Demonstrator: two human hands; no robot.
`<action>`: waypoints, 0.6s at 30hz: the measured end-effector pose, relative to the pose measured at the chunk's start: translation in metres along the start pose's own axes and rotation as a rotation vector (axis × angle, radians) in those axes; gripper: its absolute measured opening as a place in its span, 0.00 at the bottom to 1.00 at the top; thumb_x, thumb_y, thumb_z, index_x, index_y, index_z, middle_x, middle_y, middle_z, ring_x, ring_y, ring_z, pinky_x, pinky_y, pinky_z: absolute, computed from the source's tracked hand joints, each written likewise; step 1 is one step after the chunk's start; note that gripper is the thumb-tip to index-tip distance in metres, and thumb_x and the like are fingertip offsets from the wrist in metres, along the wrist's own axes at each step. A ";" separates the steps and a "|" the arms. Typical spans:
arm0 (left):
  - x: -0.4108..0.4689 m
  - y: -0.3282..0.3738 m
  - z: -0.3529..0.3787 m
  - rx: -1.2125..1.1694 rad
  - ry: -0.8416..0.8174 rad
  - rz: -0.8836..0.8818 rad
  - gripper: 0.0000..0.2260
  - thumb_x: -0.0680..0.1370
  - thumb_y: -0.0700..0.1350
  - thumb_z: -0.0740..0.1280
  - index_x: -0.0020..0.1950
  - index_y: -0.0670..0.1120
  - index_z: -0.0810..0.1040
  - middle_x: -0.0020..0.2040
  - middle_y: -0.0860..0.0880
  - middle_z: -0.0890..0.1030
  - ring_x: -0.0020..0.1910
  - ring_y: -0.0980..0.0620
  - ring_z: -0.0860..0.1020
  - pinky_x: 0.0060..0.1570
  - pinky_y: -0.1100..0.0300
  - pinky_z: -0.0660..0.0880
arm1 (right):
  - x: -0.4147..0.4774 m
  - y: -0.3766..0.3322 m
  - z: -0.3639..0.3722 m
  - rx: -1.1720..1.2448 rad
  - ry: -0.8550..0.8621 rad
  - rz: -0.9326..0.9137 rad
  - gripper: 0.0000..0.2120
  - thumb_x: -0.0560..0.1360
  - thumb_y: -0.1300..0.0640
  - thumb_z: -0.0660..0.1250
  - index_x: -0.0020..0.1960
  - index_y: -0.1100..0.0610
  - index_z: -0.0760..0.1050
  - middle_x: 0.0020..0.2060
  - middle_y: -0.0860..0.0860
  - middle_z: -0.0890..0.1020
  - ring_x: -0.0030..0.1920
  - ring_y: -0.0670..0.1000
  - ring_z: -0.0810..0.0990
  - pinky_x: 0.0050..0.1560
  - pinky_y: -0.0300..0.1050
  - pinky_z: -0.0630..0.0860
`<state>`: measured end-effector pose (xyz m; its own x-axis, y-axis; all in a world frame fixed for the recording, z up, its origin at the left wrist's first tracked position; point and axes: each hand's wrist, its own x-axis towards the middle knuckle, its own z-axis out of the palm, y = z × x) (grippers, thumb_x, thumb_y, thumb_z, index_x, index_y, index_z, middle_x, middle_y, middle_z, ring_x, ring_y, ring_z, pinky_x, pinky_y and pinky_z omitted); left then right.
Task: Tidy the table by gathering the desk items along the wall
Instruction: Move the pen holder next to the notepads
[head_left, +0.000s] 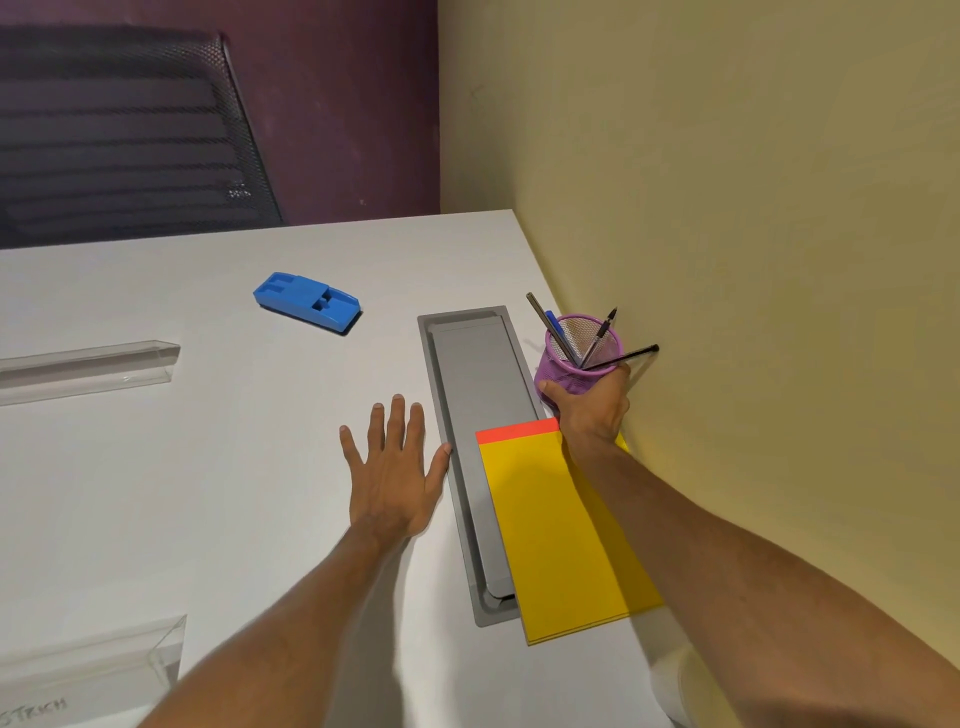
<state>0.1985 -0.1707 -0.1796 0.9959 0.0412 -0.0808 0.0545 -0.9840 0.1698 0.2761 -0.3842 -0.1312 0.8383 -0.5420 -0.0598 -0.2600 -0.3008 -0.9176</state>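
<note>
A person's two bare arms reached over a white table (208, 467) that met a yellow wall (753, 208) on the right. The left hand (392, 467) lay flat, palm down, on the tabletop with its fingers straight and spread, its thumb touching the edge of a grey recessed cable tray (478, 374) set into the table; it held nothing. The right hand (589, 400) was curled round the lower part of a purple mesh pen cup (582, 348), gripping it just beside the wall, with the thumb on the cup's left side. Several pens (597, 338) stood tilted inside the cup. Below that hand, a yellow notepad (561, 530) with an orange top strip lay along the wall, partly overlapping the tray and passing beneath the right forearm. A blue stapler (306, 301) sat well apart, farther out on the table. Two clear acrylic stands (88, 364) rested near the left edge, and a dark mesh chair (119, 135) stood behind the table.
</note>
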 end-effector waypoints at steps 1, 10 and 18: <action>0.000 0.000 -0.001 -0.002 -0.001 0.000 0.33 0.77 0.66 0.35 0.79 0.52 0.41 0.80 0.49 0.40 0.78 0.46 0.38 0.73 0.36 0.39 | -0.001 0.000 0.000 -0.007 0.013 0.000 0.41 0.63 0.59 0.80 0.70 0.62 0.63 0.66 0.58 0.73 0.66 0.59 0.73 0.64 0.50 0.74; -0.001 0.001 -0.004 -0.011 -0.015 0.003 0.34 0.77 0.65 0.35 0.79 0.51 0.41 0.80 0.49 0.40 0.78 0.46 0.38 0.73 0.36 0.38 | -0.009 -0.004 0.002 -0.043 0.067 0.042 0.42 0.64 0.60 0.80 0.71 0.64 0.63 0.66 0.59 0.73 0.66 0.60 0.74 0.62 0.51 0.75; 0.005 -0.001 -0.015 -0.025 -0.153 0.015 0.32 0.79 0.65 0.39 0.79 0.51 0.39 0.79 0.48 0.37 0.78 0.45 0.36 0.73 0.36 0.36 | -0.015 -0.004 -0.004 -0.084 0.070 0.067 0.42 0.62 0.62 0.80 0.71 0.64 0.63 0.67 0.60 0.72 0.68 0.61 0.71 0.65 0.52 0.73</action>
<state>0.2044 -0.1667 -0.1651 0.9740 -0.0025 -0.2265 0.0432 -0.9795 0.1967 0.2624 -0.3777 -0.1250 0.7829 -0.6156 -0.0897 -0.3561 -0.3253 -0.8760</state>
